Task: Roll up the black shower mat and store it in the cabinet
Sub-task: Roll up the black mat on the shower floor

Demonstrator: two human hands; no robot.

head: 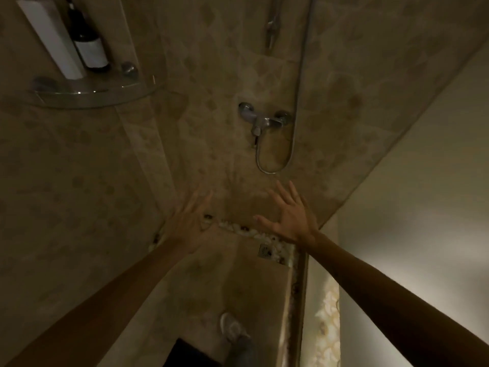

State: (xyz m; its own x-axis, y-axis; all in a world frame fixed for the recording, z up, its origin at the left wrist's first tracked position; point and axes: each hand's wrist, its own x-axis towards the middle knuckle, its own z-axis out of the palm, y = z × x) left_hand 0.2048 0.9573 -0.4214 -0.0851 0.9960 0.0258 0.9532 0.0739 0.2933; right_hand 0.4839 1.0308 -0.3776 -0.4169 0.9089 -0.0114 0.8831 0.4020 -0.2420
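Only a corner of the black shower mat [185, 353] shows, flat on the tiled floor at the bottom edge, beside my shoe. Both my arms reach forward into the dim shower stall. My left hand [189, 226] is blurred, fingers spread, holding nothing. My right hand [289, 217] is also spread wide with nothing in it, held in front of the back wall. Both hands are far above and beyond the mat. No cabinet is in view.
A chrome shower mixer [264, 121] with a looped hose sits on the back wall. A glass corner shelf [90, 96] at the upper left carries a dark bottle [88, 46]. A pebble strip and floor drain [265, 251] line the floor's far edge. A glass panel [397, 207] stands right.
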